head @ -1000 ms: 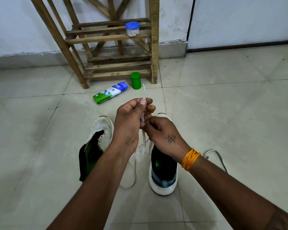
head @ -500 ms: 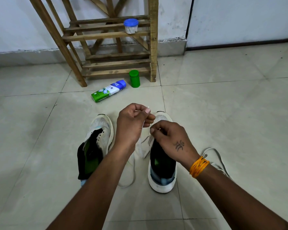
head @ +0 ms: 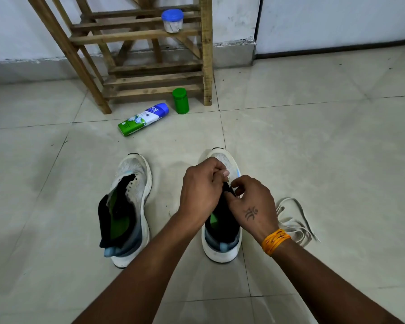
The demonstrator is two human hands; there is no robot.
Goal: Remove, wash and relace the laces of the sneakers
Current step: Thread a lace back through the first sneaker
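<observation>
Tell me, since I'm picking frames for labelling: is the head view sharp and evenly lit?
Head view: soft, even light, no glare; faint shadows beside the left sneaker. Wide-angle bending curves the wooden rack. Both hands, left hand and right hand, look reasonably sharp.

You had two sneakers on the floor, the left sneaker (head: 131,202) and the right sneaker (head: 222,239), and two hands over the right one: left hand (head: 202,190), right hand (head: 253,204). One loose lace (head: 292,220) lay beside them. You also had one wooden rack (head: 150,54), one blue-lidded jar (head: 172,21), one green container (head: 180,100), one tube (head: 142,119) and one orange wristband (head: 276,241).
</observation>
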